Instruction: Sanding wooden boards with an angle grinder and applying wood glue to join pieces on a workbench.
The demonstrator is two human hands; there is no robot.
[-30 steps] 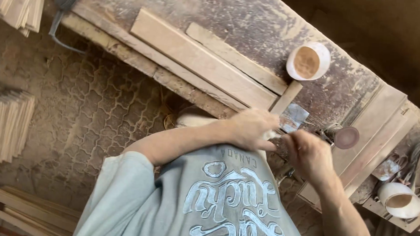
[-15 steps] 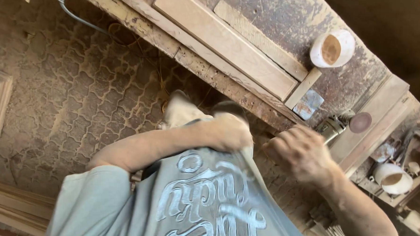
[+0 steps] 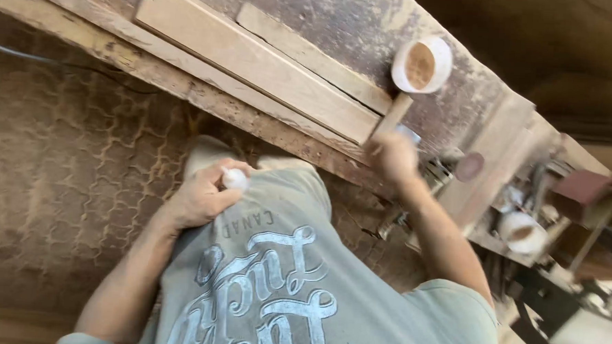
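Observation:
My left hand (image 3: 200, 200) rests against my grey shirt (image 3: 280, 281), below the bench edge. Its fingers are closed on a small white rounded object (image 3: 235, 179). My right hand (image 3: 392, 156) is stretched out to the front edge of the wooden workbench (image 3: 206, 102). It lies at the near end of a short wooden strip (image 3: 395, 112), over a bluish metal piece (image 3: 409, 133) that peeks out beside it. The hand is blurred, so its grip is unclear. A white bowl (image 3: 422, 64) with brown powder stands just beyond the strip.
Two long planks (image 3: 256, 60) lie lengthwise on the bench. To the right are a sanding tool with a round brown disc (image 3: 470, 165), another white bowl (image 3: 522, 232) and blurred clutter. The patterned floor (image 3: 72, 169) is dusted with sawdust.
My right hand has reached forward from in front of my chest to the bench edge. My left hand has dropped lower and now shows the white object. The view has swung left.

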